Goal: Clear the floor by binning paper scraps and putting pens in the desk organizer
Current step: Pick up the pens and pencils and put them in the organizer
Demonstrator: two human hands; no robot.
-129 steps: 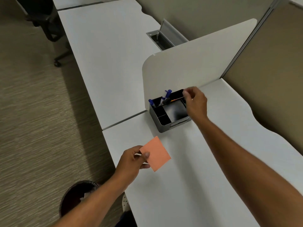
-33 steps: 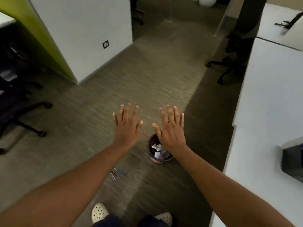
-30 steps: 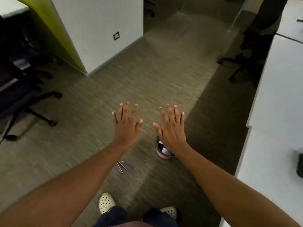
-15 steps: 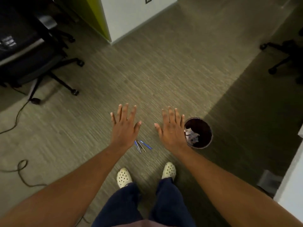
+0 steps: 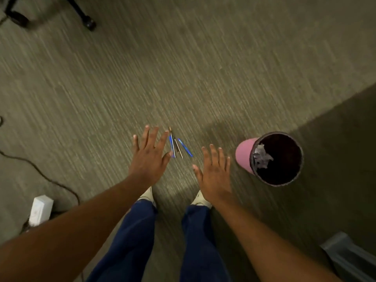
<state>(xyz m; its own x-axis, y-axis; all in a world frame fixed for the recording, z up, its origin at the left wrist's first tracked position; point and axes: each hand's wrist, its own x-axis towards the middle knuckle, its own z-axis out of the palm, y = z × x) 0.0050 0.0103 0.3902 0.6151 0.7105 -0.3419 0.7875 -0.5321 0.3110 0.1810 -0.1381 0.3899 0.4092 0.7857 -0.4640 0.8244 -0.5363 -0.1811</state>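
Three pens (image 5: 179, 147) lie close together on the carpet, two blue and one thin dark one. My left hand (image 5: 148, 156) hovers just left of them, palm down, fingers spread, holding nothing. My right hand (image 5: 215, 171) is held flat to the right of the pens, also empty with fingers apart. A pink bin (image 5: 273, 158) with a dark inside stands on the floor right of my right hand, with crumpled paper scraps (image 5: 261, 157) in it. The desk organizer is out of view.
My legs and light shoes (image 5: 200, 199) are below the pens. A black cable (image 5: 38, 171) runs to a white power block (image 5: 39, 210) at the left. Chair casters (image 5: 89, 23) sit at the top left. A grey desk foot (image 5: 350, 259) is at the bottom right.
The view has tilted further down at the floor. The pens now show between my two hands instead of below them, and the bin stands apart to the right. Both hands stay flat and empty.
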